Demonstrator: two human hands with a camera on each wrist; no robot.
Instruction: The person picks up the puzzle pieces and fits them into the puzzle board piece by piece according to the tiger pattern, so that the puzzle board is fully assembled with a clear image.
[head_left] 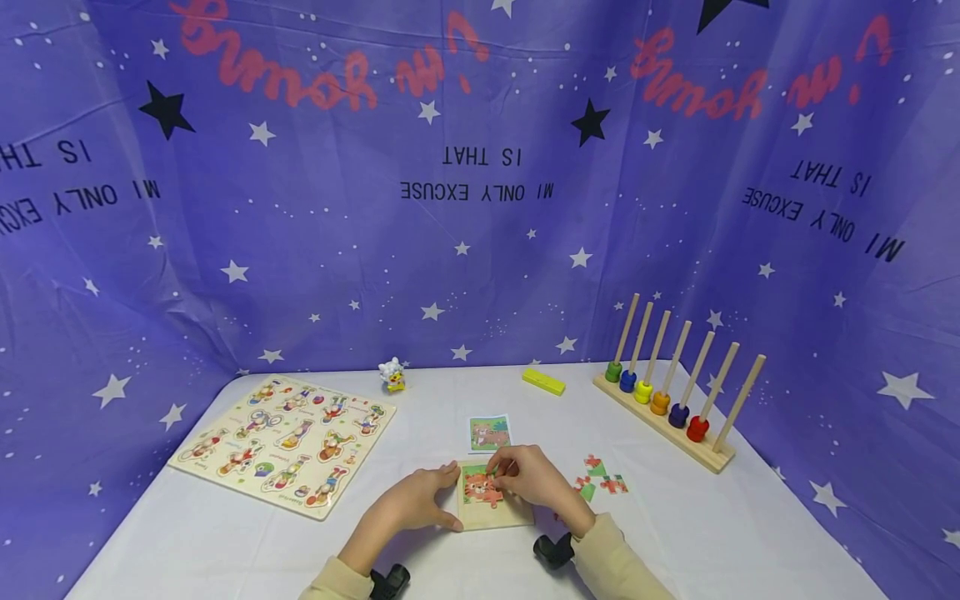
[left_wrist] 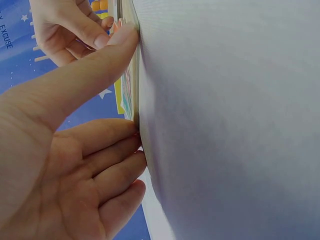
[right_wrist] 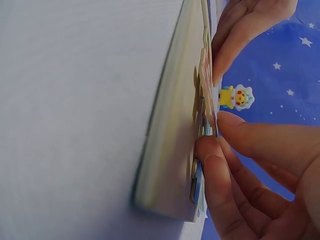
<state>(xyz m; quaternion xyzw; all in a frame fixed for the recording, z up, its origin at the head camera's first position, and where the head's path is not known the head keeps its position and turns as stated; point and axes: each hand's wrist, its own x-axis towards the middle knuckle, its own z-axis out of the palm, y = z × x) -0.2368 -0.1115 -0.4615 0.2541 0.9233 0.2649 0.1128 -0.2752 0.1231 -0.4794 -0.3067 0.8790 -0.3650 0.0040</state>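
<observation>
A light wooden board (head_left: 495, 518) lies at the front middle, part of an orange tiger puzzle (head_left: 480, 487) on it. My left hand (head_left: 414, 502) rests along the board's left edge, thumb at the near corner and fingers towards the far one; in the left wrist view the fingers (left_wrist: 115, 170) look mostly straight against the edge (left_wrist: 135, 75). Over the board's upper right part, my right hand (head_left: 531, 477) pinches a puzzle piece (right_wrist: 209, 97), which in the right wrist view stands slightly raised and tilted between thumb and fingers. The fingers partly hide it.
Loose puzzle pieces (head_left: 613, 484) lie right of the board, partly behind the right wrist. A picture card (head_left: 490, 434) lies beyond it. Farther off are a large picture board (head_left: 281, 442), a small figurine (head_left: 392, 375), a yellow block (head_left: 543, 382) and a peg rack (head_left: 652, 414) with coloured rings.
</observation>
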